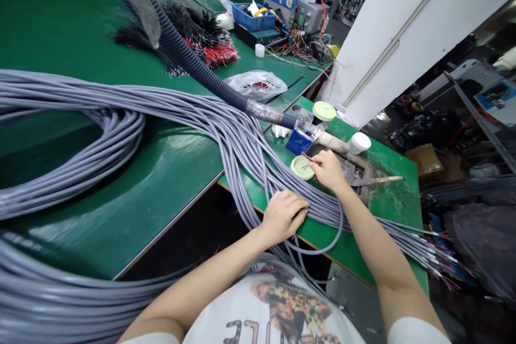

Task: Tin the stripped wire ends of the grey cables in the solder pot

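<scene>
My right hand is closed in a pinch on the end of a grey cable, whose thin dark and reddish wires poke out past the fingertips. Those wires are just above a round pale green dish, which has a few dark strands in it. The cable loops down from this hand toward my body. My left hand lies curled over the near edge of a thick bundle of grey cables, gripping there; what is under its palm is hidden.
A ribbed extraction hose slants down to a blue box. A flat blade-like tool, a white cup and a pale green lidded tub stand on the small green table. Stripped cable ends overhang its right edge.
</scene>
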{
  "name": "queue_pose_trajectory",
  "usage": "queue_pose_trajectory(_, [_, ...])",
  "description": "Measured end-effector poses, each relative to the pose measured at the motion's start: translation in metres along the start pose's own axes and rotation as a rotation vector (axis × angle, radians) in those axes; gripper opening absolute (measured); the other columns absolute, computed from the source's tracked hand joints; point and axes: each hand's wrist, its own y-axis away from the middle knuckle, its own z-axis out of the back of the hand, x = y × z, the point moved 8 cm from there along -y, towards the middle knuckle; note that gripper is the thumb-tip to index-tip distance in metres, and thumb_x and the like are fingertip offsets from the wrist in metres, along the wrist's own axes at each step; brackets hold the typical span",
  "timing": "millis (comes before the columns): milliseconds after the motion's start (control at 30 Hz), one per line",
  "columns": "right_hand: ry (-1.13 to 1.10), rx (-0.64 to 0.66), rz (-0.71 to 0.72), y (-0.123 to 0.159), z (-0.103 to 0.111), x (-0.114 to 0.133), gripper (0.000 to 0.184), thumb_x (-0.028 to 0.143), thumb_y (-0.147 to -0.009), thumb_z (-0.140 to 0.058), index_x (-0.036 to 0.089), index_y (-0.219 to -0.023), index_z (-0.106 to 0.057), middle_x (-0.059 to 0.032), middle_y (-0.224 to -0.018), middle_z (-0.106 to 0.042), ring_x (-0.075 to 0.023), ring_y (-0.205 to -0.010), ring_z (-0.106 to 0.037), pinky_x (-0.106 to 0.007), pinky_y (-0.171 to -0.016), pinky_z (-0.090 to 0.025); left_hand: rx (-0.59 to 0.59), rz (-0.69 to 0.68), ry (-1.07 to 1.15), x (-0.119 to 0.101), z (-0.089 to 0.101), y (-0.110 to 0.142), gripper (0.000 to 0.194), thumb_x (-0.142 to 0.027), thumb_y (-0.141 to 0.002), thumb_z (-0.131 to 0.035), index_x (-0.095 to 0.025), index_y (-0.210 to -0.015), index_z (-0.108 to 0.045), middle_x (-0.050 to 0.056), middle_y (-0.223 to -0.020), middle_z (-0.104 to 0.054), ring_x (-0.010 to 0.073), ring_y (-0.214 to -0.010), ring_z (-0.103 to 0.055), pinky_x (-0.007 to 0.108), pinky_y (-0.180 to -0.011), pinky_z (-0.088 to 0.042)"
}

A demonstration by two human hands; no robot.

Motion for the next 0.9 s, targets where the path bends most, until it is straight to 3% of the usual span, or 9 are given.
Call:
queue_pose_trajectory(300, [0.22,0.103,-0.027,-0.01,-0.022,-0.001,0.024,0.027,-0.085,-0.052,0.018,-0.072,-0.069,-0.0061,-0.08,-0.06,-0.0207,-0.083,-0.045,-0.032,-0.068,-0.028,-0.004,-0.01,0.0,0.0,0.002,-0.001,0.02,-0.026,-0.09,-0.048,-0.019,-0.1,-0.064,0.007,-0.093,-0.069,0.0193,-0.085,-0.054,0.035,-0.072,-0.033])
queue_pose_trajectory(467, [0.175,0.032,-0.007,-0.005,0.003,-0.005,0.023,0.028,-0.085,-0.052,0.018,-0.076,-0.071,-0.0059,-0.078,-0.061,-0.0199,-0.08,-0.046,-0.031,-0.069,-0.029,-0.008,-0.005,0.012,0.001,0.002,-0.001,0.02,-0.025,-0.089,-0.049,-0.019,-0.1,-0.064,0.007,-0.093,-0.069,0.019,-0.085,-0.054,0.034,-0.072,-0.033])
queue_pose_trajectory(533, [0.165,-0.041,-0.016,0.003,0.024,-0.019,0.023,0.03,-0.085,-0.053,0.018,-0.078,-0.072,-0.0056,-0.075,-0.06,-0.0197,-0.078,-0.046,-0.031,-0.069,-0.03,-0.008,-0.005,0.018,0.001,0.002,-0.001,0.019,-0.025,-0.089,-0.05,-0.019,-0.099,-0.064,0.006,-0.093,-0.069,0.0189,-0.085,-0.054,0.034,-0.072,-0.032])
queue_pose_trajectory(667, [0.228,-0.155,-0.143,0.03,0.053,-0.072,0.025,0.032,-0.084,-0.054,0.017,-0.077,-0.072,-0.006,-0.073,-0.06,-0.0201,-0.077,-0.047,-0.031,-0.067,-0.03,-0.008,-0.005,0.024,0.001,0.002,-0.001,0.018,-0.024,-0.088,-0.051,-0.02,-0.1,-0.064,0.006,-0.094,-0.069,0.0191,-0.085,-0.054,0.035,-0.073,-0.032])
queue_pose_trajectory(767, [0.3,-0.146,-0.249,0.047,0.05,-0.106,0.025,0.032,-0.083,-0.053,0.017,-0.077,-0.072,-0.0068,-0.075,-0.061,-0.0209,-0.078,-0.047,-0.031,-0.067,-0.03,-0.001,0.001,0.014,0.002,0.0,-0.001,0.019,-0.025,-0.088,-0.051,-0.02,-0.1,-0.064,0.006,-0.096,-0.07,0.0195,-0.085,-0.054,0.035,-0.074,-0.033])
queue_pose_trajectory(900, [0.398,-0.096,-0.314,0.054,0.034,-0.121,0.027,0.032,-0.085,-0.05,0.017,-0.08,-0.072,-0.0088,-0.08,-0.063,-0.0231,-0.084,-0.048,-0.032,-0.065,-0.028,0.0,0.0,0.007,0.002,-0.001,0.0,0.018,-0.024,-0.088,-0.051,-0.02,-0.1,-0.064,0.006,-0.095,-0.07,0.0197,-0.086,-0.054,0.035,-0.074,-0.034])
